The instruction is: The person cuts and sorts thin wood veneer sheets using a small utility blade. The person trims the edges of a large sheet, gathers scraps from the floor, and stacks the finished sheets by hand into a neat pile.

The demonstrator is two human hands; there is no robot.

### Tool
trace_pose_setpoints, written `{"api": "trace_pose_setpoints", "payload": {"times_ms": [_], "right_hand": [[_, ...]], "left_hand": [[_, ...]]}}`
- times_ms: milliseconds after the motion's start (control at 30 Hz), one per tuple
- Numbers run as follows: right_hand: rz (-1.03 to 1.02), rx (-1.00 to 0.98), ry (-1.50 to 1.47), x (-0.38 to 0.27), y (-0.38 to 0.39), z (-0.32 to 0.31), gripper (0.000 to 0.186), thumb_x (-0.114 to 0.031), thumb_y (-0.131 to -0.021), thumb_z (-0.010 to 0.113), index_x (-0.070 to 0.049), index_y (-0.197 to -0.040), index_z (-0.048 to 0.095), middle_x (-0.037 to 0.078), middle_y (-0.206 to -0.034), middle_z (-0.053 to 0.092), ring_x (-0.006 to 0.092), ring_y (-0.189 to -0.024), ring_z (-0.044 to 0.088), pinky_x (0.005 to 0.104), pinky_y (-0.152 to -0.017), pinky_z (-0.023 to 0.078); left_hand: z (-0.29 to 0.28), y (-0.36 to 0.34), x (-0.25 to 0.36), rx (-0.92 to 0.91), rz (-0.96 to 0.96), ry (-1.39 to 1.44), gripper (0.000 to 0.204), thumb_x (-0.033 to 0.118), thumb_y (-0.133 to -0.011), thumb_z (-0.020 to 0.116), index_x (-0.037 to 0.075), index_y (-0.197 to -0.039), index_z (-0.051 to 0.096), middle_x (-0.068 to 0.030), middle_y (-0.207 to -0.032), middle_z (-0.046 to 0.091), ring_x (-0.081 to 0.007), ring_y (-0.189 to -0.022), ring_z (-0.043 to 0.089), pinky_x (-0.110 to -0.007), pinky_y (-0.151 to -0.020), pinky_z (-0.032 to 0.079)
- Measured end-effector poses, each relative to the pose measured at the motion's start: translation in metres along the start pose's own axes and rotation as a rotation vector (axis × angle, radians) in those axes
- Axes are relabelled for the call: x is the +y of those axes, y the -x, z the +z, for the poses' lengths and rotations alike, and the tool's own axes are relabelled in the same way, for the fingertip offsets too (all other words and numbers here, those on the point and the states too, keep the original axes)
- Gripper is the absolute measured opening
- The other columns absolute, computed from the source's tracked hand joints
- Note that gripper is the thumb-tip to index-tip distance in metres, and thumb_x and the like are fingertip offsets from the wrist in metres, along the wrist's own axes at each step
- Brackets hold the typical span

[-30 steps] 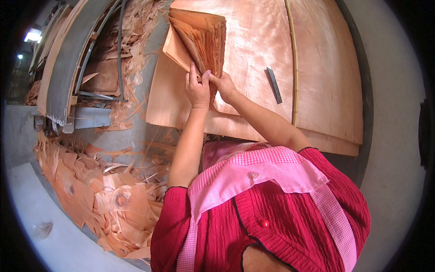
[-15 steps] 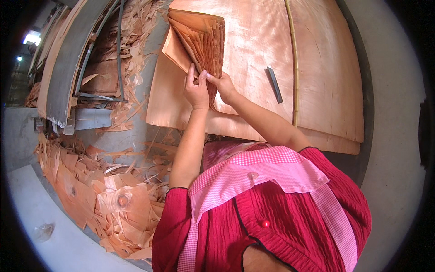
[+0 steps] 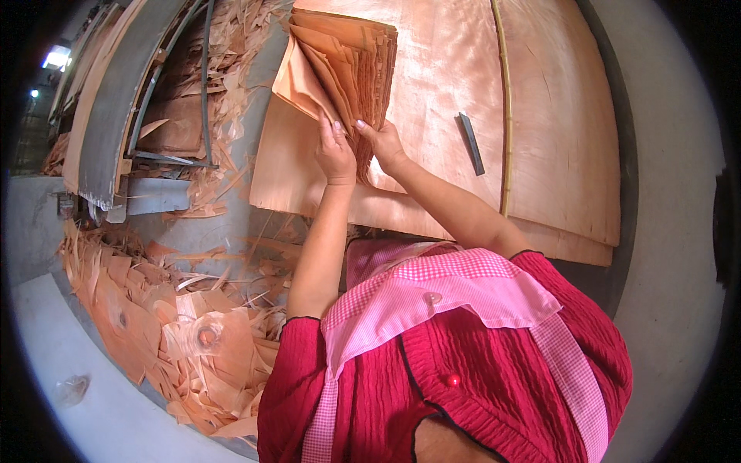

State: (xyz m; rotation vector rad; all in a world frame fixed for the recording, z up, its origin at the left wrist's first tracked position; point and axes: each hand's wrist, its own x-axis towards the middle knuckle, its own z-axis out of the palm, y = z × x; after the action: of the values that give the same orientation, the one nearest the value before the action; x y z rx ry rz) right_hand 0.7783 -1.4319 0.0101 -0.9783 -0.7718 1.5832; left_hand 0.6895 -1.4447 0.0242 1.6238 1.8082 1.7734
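Note:
A thick bundle of thin reddish-brown wood veneer sheets stands tilted between my hands, its leaves fanned apart toward the left. My left hand grips the lower left side of the bundle, with fingers against the outer, paler sheets. On the lower right edge my right hand is closed, its thumb on the near side and its other fingers partly hidden behind. Beneath lies a broad stack of large pale veneer sheets. A dark narrow blade-like strip rests on it, right of my right hand.
A thin bamboo stick runs lengthwise over the large sheets. Heaps of veneer scraps cover the floor at left. Farther left stand a dark metal frame and upright boards. Grey floor borders the right side.
The bundle has spread wider, its top shifting slightly right and its left leaves opening out. My left fingers have slid a little along its edge; my right hand stays nearly in place.

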Motion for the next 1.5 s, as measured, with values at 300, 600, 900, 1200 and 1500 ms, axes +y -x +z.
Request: {"api": "trace_pose_setpoints", "payload": {"times_ms": [300,600,900,1200,1500], "right_hand": [[-0.021,0.004,0.031,0.005,-0.003,0.0,0.023,-0.008,-0.082,0.056,0.002,-0.103,0.055,0.007,-0.096,0.06,0.0133,-0.084,0.055,0.027,-0.076,0.044],[-0.02,0.002,0.037,0.006,-0.002,0.001,0.024,-0.008,-0.082,0.056,0.001,-0.104,0.055,0.006,-0.096,0.06,0.0133,-0.084,0.055,0.0276,-0.076,0.044],[-0.009,-0.023,0.079,0.002,0.0,-0.001,0.025,-0.009,-0.081,0.057,0.0,-0.104,0.055,0.005,-0.097,0.06,0.0125,-0.084,0.055,0.0266,-0.077,0.044],[-0.027,-0.066,0.031,0.002,0.001,-0.001,0.026,-0.011,-0.083,0.056,0.0,-0.107,0.053,0.005,-0.098,0.059,0.0123,-0.086,0.054,0.0274,-0.078,0.044],[0.0,-0.008,0.034,0.001,0.002,0.003,0.024,-0.011,-0.083,0.056,0.0,-0.105,0.054,0.004,-0.096,0.059,0.0118,-0.084,0.054,0.027,-0.075,0.044]], "left_hand": [[0.0,-0.002,-0.001,-0.09,0.058,-0.158,0.035,0.009,-0.085,0.045,0.003,-0.119,0.046,-0.0186,-0.102,0.056,-0.0338,-0.084,0.056,-0.039,-0.072,0.046],[-0.004,-0.004,-0.007,-0.142,0.075,-0.208,0.037,0.016,-0.086,0.046,0.005,-0.121,0.044,-0.0183,-0.098,0.057,-0.0338,-0.08,0.056,-0.04,-0.067,0.047],[0.0,-0.002,-0.01,-0.112,0.022,-0.117,0.039,0.015,-0.086,0.044,0.004,-0.123,0.041,-0.0179,-0.09,0.056,-0.0351,-0.075,0.055,-0.041,-0.067,0.046],[-0.002,-0.006,0.007,-0.139,0.026,-0.205,0.047,0.025,-0.083,0.054,0.002,-0.121,0.042,-0.0211,-0.097,0.055,-0.0359,-0.082,0.055,-0.04,-0.07,0.045],[-0.001,-0.008,0.0,0.022,0.148,-0.04,0.039,0.01,-0.086,0.042,0.005,-0.125,0.04,-0.0234,-0.104,0.054,-0.0369,-0.086,0.055,-0.04,-0.072,0.046]]}}
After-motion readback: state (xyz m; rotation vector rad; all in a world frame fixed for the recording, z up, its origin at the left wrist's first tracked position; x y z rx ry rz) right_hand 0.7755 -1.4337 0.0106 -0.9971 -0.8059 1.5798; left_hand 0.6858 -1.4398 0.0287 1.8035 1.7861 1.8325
